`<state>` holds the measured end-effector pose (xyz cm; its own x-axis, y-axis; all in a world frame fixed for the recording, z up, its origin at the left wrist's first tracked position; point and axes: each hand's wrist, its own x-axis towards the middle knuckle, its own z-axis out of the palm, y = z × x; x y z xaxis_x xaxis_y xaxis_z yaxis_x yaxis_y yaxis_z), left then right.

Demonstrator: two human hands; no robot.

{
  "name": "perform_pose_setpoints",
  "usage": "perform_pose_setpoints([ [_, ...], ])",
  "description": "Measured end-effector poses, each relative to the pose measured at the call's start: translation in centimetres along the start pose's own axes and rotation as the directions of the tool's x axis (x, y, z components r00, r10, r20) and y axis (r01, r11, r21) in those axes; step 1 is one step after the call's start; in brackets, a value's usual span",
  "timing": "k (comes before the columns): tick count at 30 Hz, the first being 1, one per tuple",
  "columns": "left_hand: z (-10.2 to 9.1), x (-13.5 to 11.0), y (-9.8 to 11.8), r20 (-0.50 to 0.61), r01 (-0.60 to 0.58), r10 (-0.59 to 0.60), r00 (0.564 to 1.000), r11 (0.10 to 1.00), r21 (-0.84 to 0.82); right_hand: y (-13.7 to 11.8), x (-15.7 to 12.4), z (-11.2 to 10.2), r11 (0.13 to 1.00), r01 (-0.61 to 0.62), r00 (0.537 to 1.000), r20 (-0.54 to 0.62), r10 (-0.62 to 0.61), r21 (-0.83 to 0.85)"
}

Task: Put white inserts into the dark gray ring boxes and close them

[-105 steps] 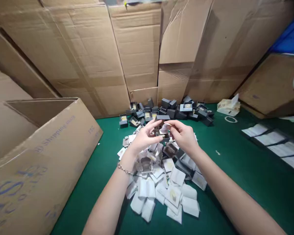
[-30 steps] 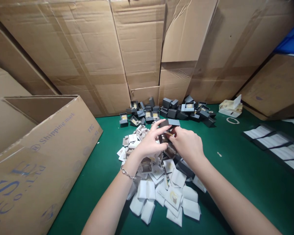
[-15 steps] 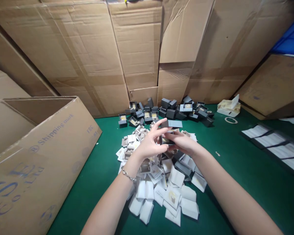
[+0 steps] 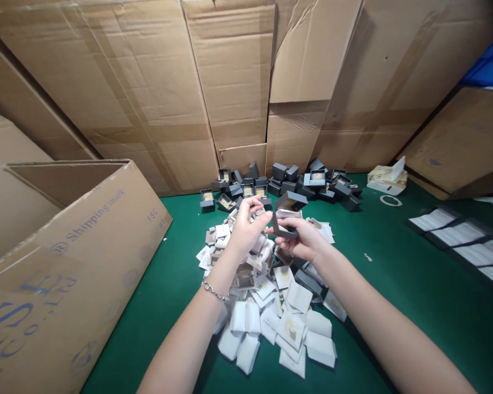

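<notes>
My right hand [image 4: 304,241] holds a small dark grey hinged box [image 4: 286,214] with its lid tilted up, above a heap of white paper packets [image 4: 285,323] on the green table [image 4: 394,284]. My left hand [image 4: 246,227], a bracelet on its wrist, hovers just left of the box with fingers curled in a pinch; whether anything is between them I cannot make out. Small open box bases lie mixed into the heap below both hands.
A cluster of dark grey boxes [image 4: 279,186], some open with gold inside, sits at the back against a cardboard wall. A large open carton [image 4: 66,241] lies on the left. Black-backed white sheets [image 4: 460,241], a ring and a small packet lie on the right.
The box lid has swung up further. My left hand has come off the box and drawn slightly left, while my right hand keeps the box.
</notes>
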<state>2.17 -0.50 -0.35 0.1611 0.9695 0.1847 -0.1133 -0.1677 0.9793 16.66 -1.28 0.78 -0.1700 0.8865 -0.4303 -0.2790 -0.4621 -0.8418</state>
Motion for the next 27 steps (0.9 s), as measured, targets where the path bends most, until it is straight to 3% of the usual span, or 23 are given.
perform_pose_setpoints([
  [4,0.2,0.2,-0.3,0.081,0.183,-0.190,0.978,0.979,0.089,0.4,0.3,0.3,0.987,-0.134,0.991,0.019,0.133,0.089],
  [12,0.3,0.1,-0.5,0.121,0.256,-0.289,0.950,0.939,0.228,1.4,0.2,0.7,0.987,-0.023,0.998,0.049,0.031,-0.157],
  [15,0.3,0.2,-0.2,0.095,0.285,-0.318,0.943,0.923,0.257,1.1,-0.2,0.7,0.971,-0.052,0.995,0.074,0.072,-0.235],
  [21,0.3,0.0,0.1,0.095,0.301,-0.332,0.938,0.921,0.248,0.2,-1.2,0.9,0.952,-0.084,0.984,0.123,0.125,-0.293],
  [27,0.1,-0.3,0.5,0.075,0.156,-0.188,0.979,0.936,0.317,0.5,-1.1,0.7,0.954,-0.098,0.973,0.173,0.151,-0.283],
])
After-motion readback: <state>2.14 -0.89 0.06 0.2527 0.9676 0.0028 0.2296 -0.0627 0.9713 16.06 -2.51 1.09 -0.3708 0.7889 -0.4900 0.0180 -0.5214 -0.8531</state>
